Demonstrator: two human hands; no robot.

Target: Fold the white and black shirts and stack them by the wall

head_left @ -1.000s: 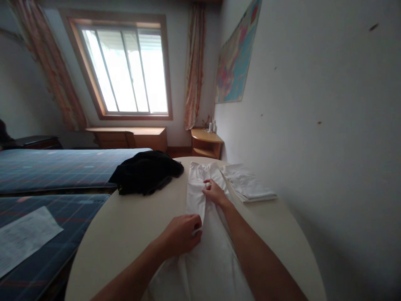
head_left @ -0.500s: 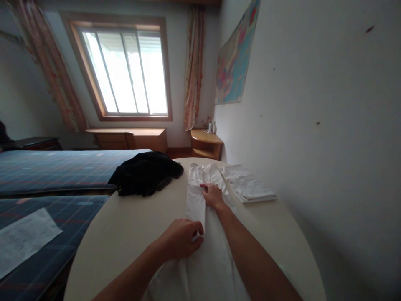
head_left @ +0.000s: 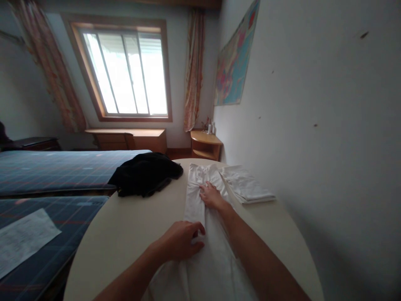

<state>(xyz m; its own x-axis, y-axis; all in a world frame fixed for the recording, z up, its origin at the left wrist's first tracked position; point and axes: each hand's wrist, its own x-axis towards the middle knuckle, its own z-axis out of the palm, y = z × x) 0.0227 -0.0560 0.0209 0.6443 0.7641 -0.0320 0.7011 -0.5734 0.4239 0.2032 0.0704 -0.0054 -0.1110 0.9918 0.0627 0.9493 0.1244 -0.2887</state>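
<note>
A long white garment [head_left: 216,255], folded lengthwise, runs from the far part of the round table down to its near side; its kind is not plain. My right hand [head_left: 212,195] lies on its upper part, fingers spread and pressing on the creased cloth. Lower down, over the garment's left fold, is my left hand [head_left: 183,240]. Its fingers curve, with a gap showing between thumb and forefinger and nothing visible held in it. A folded white cloth [head_left: 247,184] lies just right of the garment's far end.
The round cream table [head_left: 125,234] carries a crumpled black garment [head_left: 145,173] at its far left. Left of it are plaid mattresses [head_left: 62,167] with a printed paper sheet [head_left: 26,236]. A wall [head_left: 328,167] rises close on the right; a corner shelf [head_left: 206,138] stands behind.
My right hand has flattened, its fingers spreading out on the cloth from a more bunched pose. My left hand stays nearly in place, its thumb and forefinger slightly further apart.
</note>
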